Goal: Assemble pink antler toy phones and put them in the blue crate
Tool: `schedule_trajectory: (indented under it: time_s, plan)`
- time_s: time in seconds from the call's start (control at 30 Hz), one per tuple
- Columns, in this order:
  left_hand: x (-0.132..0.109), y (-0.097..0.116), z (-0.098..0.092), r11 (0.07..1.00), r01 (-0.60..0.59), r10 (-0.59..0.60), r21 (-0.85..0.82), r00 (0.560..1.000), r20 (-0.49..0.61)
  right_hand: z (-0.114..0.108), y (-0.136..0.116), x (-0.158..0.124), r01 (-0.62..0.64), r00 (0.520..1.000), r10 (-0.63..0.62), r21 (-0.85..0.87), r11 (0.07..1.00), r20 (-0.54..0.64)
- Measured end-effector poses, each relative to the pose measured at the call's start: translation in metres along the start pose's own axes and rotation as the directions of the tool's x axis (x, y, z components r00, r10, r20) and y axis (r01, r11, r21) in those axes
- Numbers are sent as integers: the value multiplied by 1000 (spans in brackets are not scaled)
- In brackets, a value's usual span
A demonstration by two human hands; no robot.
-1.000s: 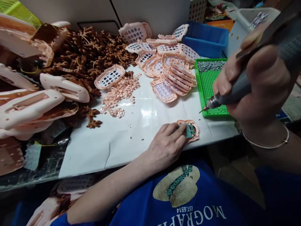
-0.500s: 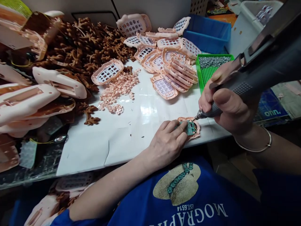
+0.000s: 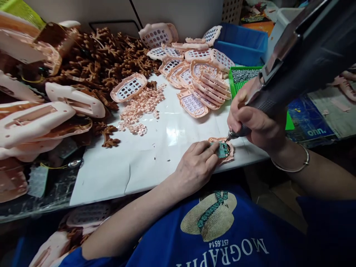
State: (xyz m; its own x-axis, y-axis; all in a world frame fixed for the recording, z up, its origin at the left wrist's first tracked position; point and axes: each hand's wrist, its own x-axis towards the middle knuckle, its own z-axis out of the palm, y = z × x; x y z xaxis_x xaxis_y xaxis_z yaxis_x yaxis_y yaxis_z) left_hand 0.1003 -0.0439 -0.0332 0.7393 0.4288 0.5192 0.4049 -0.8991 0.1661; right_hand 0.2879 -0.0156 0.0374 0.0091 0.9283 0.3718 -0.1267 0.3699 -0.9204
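Note:
My left hand [image 3: 196, 165] is closed on a small pink plastic shell [image 3: 231, 155], its fingers pressing down on the green circuit board [image 3: 223, 150] inside. Part of the shell is hidden under those fingers. In my right hand [image 3: 260, 128] is a dark electric screwdriver [image 3: 303, 63], gripped low near its nose and slanting up to the right. The metal bit [image 3: 230, 135] reaches the upper right edge of the board. I cannot make out a screw under the tip.
Behind my right hand, a green tray [image 3: 236, 87] holds many small screws [image 3: 244, 75]. A blue bin [image 3: 241, 44] stands farther back. Pink keypad shells [image 3: 211, 87], small pink rings [image 3: 139, 107] and brown parts [image 3: 111, 55] are heaped across the table. White-pink casings [image 3: 33, 122] pile up at left.
The screwdriver's body has tipped a little more upright, with its bit staying at the board's upper right edge. My left hand keeps its hold on the shell. The whole view has shifted slightly.

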Motion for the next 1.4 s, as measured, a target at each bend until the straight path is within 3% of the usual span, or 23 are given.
schedule_trajectory:
  time_s: [0.13,0.27,0.37,0.5,0.63,1.23,1.4]
  plan:
    - [-3,-1,-3,1000,-2,3,-27,1000,31,-10,-17,18,169,984,-175,175,970,18]
    - [-8,1,-7,999,36,-34,-34,998,48,-34,-30,43,125,991,-120,99,987,-54]
    - [-12,3,-8,992,119,-120,-29,993,-13,-54,-15,60,211,957,-219,-61,976,-191]
    - [-17,2,-7,970,198,-201,-138,980,-11,-69,18,70,208,936,-250,-186,960,-248]
    - [-18,0,-6,963,202,-205,-176,979,-1,-72,35,67,185,928,-250,-242,952,-274]
    - [-15,0,-11,920,225,-237,-321,972,1,-75,56,69,270,897,-346,-280,921,-274]
    - [-19,1,-6,830,338,-377,-443,926,-1,-71,42,69,228,901,-309,-274,934,-304]
